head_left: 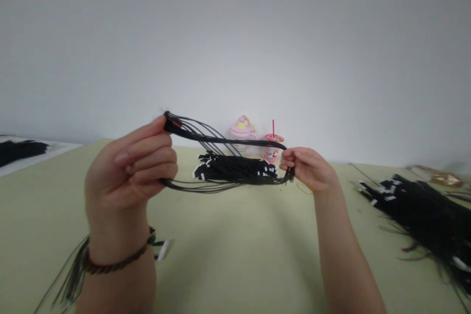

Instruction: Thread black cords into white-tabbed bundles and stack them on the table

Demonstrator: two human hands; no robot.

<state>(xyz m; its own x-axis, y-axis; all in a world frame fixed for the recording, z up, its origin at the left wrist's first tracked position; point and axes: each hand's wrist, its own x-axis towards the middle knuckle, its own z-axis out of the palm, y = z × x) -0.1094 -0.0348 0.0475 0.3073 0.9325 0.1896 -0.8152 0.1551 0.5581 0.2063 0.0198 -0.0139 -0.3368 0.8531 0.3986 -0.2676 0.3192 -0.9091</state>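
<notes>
Bracelet (117, 267) of dark beads circles the left wrist, below the landmark, a long loop of thin black cords (228, 141). At the loop's left end, the left hand (136, 162) pinches the gathered upper bunch between thumb and forefinger, other fingers curled in; the lower strands meet that hand near its little finger, but whether they are gripped I cannot tell. At the loop's right end, the right hand (307, 169) pinches the bunch, short ends hanging just below its fingertips. The loop thus runs between the 2 grips, raised above the pale yellow-green table (228, 255). The step in hand looks like holding the cords spread out lengthwise; the next move probably calls for 2 steady pinches and even tension, since loose strands could slip or tangle. Behind the loop lies a black bundle with white tips (231, 169); right of the loop, a larger black pile with white ends (423, 216). Farther behind the loop are 1 pink dessert-shaped toy cup (241, 130) and 1 pink cup with a red straw (271, 152).
</notes>
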